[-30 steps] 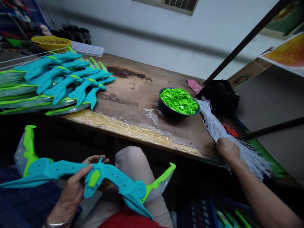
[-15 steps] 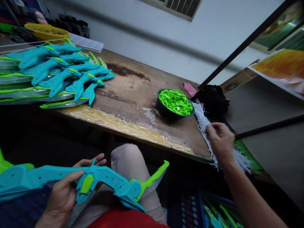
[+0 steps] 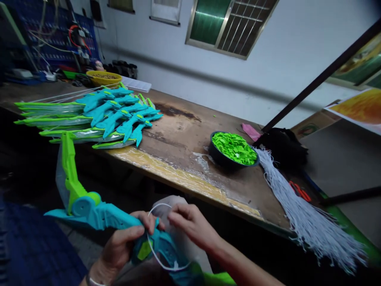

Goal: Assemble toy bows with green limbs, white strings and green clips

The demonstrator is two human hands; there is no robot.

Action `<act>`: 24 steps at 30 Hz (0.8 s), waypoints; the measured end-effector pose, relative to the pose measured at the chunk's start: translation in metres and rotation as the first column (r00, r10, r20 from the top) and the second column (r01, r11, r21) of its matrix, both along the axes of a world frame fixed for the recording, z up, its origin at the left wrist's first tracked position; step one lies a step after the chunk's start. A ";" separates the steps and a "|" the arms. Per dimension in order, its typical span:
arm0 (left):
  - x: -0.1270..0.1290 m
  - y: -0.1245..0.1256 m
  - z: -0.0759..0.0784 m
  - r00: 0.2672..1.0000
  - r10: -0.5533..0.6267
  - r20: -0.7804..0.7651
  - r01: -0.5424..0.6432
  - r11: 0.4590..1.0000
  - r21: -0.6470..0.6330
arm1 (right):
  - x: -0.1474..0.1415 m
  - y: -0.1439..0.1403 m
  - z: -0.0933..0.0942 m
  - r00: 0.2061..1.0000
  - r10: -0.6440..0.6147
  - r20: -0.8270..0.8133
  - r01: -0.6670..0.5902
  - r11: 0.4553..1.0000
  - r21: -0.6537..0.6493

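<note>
A blue and green toy bow [image 3: 116, 217] lies across my lap, its green limb [image 3: 71, 171] rising at the left. My left hand [image 3: 117, 248] is closed around the bow's middle, beside the green inset. In my right hand [image 3: 193, 226], the fingers are pinched on a white cord [image 3: 162, 267] that loops over the bow's middle. The cord also passes by the left fingertips. On the table's right side lies a bundle of white cords [image 3: 285, 194]. Beside it stands a dark bowl [image 3: 214, 154] of bright green plastic pieces [image 3: 233, 147].
Several similar bows [image 3: 116, 115] are piled at the table's left, with a yellow basin [image 3: 104, 79] behind. Orange-handled scissors [image 3: 300, 191] lie beyond the cords. A dark slanting pole [image 3: 318, 77] stands at the right. The taped table edge [image 3: 184, 182] runs before my knee.
My right hand has come from the cord bundle to the bow with a white cord. The bow has shifted right and tilted in my left hand. The camera view has shifted.
</note>
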State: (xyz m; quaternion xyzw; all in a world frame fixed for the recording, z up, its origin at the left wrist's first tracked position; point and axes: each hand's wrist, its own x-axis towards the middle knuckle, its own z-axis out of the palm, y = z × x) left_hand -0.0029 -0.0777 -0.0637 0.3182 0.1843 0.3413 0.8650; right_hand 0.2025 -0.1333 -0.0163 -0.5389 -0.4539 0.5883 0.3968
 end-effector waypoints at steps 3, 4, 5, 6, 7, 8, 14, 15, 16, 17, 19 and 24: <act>0.004 -0.003 0.000 0.993 -0.069 0.093 0.062 0.996 0.068 | -0.013 0.026 -0.003 0.991 -0.014 -0.130 0.008 0.999 -0.045; 0.007 -0.004 0.000 0.993 -0.079 0.091 0.071 0.994 0.088 | -0.020 0.035 -0.004 0.981 -0.017 -0.192 0.005 0.998 -0.066; 0.009 -0.006 0.001 0.993 -0.083 0.089 0.074 0.992 0.103 | -0.027 0.044 -0.005 0.967 -0.039 -0.252 0.020 0.997 -0.077; 0.011 -0.007 0.001 0.992 -0.085 0.092 0.075 0.991 0.110 | -0.032 0.053 -0.004 0.949 -0.078 -0.305 0.056 0.995 -0.080; 0.012 -0.008 0.001 0.991 -0.092 0.098 0.081 0.991 0.110 | -0.035 0.063 -0.002 0.927 -0.127 -0.351 0.107 0.991 -0.077; 0.012 -0.010 0.001 0.990 -0.096 0.103 0.085 0.991 0.103 | -0.035 0.072 0.001 0.903 -0.180 -0.391 0.166 0.984 -0.070; -0.005 -0.019 -0.007 0.999 0.036 0.001 -0.036 0.999 -0.018 | 0.014 0.105 0.034 0.727 -0.468 -0.502 0.550 0.835 0.019; -0.008 -0.019 -0.009 0.998 0.058 -0.028 -0.059 0.997 -0.049 | 0.022 0.102 0.038 0.706 -0.497 -0.504 0.594 0.804 0.039; -0.012 -0.020 -0.012 0.996 0.075 -0.053 -0.079 0.994 -0.077 | 0.027 0.097 0.041 0.692 -0.518 -0.503 0.625 0.779 0.057; -0.014 -0.019 -0.015 0.993 0.093 -0.074 -0.100 0.989 -0.105 | 0.029 0.090 0.044 0.682 -0.533 -0.500 0.646 0.760 0.071; -0.017 -0.019 -0.020 0.987 0.117 -0.110 -0.133 0.980 -0.150 | 0.025 0.073 0.046 0.688 -0.538 -0.487 0.656 0.748 0.101; -0.015 -0.015 -0.019 0.973 0.159 -0.169 -0.191 0.963 -0.193 | 0.011 0.035 0.049 0.890 -0.333 -0.311 0.413 0.878 0.243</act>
